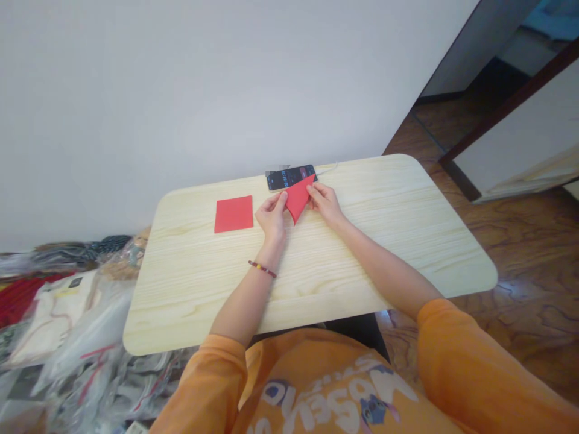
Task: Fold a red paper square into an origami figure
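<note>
Between my two hands is a red origami paper point(298, 196), folded into a narrow pointed kite shape with its tip toward me. My left hand point(271, 217) pinches its left side, and my right hand point(324, 202) pinches its right side. Just beyond the paper lies a black smartphone point(290, 177), its lit screen showing numbers; the paper's upper corner overlaps its edge. To the left of my left hand, a flat square of red paper point(233, 214) lies apart on the pale wooden table point(190, 289). A beaded bracelet point(262, 269) circles my left wrist.
The rounded table stands against a white wall point(181, 102). A thin white cable point(328, 170) runs from the phone along the far edge. Plastic-wrapped bags point(76, 325) are piled beyond the left edge. A wooden floor point(520, 253) and door frame lie to the right.
</note>
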A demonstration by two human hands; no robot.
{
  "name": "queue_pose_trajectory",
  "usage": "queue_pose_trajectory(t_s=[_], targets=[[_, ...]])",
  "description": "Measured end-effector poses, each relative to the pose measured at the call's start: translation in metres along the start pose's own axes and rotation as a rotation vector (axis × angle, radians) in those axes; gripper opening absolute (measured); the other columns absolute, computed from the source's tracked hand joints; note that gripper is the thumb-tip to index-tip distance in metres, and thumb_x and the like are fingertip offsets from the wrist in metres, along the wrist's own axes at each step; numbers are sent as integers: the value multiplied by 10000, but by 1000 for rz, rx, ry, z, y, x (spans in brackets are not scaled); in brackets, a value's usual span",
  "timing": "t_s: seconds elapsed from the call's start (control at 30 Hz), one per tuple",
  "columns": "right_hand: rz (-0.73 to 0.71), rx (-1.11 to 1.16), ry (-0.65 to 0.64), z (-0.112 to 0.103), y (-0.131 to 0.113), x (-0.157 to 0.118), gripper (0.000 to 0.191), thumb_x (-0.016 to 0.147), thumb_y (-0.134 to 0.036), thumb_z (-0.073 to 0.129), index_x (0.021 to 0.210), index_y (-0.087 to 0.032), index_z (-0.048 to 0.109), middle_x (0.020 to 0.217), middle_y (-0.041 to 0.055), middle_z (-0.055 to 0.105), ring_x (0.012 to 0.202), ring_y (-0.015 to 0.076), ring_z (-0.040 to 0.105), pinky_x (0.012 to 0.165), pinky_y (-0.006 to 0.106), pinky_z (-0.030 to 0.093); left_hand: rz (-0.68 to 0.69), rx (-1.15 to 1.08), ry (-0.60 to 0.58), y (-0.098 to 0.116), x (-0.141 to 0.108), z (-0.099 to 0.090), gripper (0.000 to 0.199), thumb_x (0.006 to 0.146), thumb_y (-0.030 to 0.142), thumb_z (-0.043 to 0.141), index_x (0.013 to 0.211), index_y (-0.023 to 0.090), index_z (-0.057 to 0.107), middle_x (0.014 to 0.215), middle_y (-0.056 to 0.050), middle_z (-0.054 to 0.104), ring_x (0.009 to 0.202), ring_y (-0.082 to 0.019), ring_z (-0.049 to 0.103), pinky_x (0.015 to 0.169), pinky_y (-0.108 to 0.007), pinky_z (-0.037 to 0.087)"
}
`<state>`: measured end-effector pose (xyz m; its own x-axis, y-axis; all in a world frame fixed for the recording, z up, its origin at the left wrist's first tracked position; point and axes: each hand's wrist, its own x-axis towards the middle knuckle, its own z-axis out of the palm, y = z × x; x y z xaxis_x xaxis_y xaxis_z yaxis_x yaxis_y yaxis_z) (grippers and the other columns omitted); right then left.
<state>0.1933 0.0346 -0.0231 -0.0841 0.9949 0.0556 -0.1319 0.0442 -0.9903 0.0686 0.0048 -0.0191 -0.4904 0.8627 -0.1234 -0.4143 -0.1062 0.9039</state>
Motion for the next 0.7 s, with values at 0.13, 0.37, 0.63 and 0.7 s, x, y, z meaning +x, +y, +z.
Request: queue_pose_trajectory(t_s=[0.13, 0.37, 0.63, 0.7], targets=[[-67, -111, -7, 0, 3, -1, 578, 680, -775, 557, 613, -210, 452, 478, -54, 423, 445, 84, 373, 451, 242, 268, 14, -1, -4, -2, -1, 0, 283, 564, 336, 835, 737, 140, 726, 791, -53, 730, 746, -153, 678, 768, -295, 536], [-144, -336, 68, 0, 5, 0, 593, 792, -744, 435, 569, -196, 457, 454, -30, 430, 464, 95, 395, 490, 250, 303, 11, -40, 5, -5, 1, 1, 288, 543, 328, 845, 727, 142, 724, 772, -46, 725, 720, -141, 671, 763, -286, 527], [-79, -198, -33, 4, 3, -3, 570, 738, -767, 495, 682, -200, 485, 515, -41, 466, 433, 83, 391, 431, 238, 285, 21, -52, 43, -4, -1, 2, 297, 565, 334, 836, 750, 136, 717, 781, -45, 723, 739, -136, 671, 768, -273, 529], [-85, -213, -41, 5, 2, -3, 567, 741, -761, 498, 669, -199, 479, 518, -36, 469, 447, 86, 400, 435, 234, 294, 18, -72, 58, -4, -1, 3, 283, 567, 320, 836, 743, 135, 714, 776, -43, 720, 736, -136, 670, 771, -279, 532]])
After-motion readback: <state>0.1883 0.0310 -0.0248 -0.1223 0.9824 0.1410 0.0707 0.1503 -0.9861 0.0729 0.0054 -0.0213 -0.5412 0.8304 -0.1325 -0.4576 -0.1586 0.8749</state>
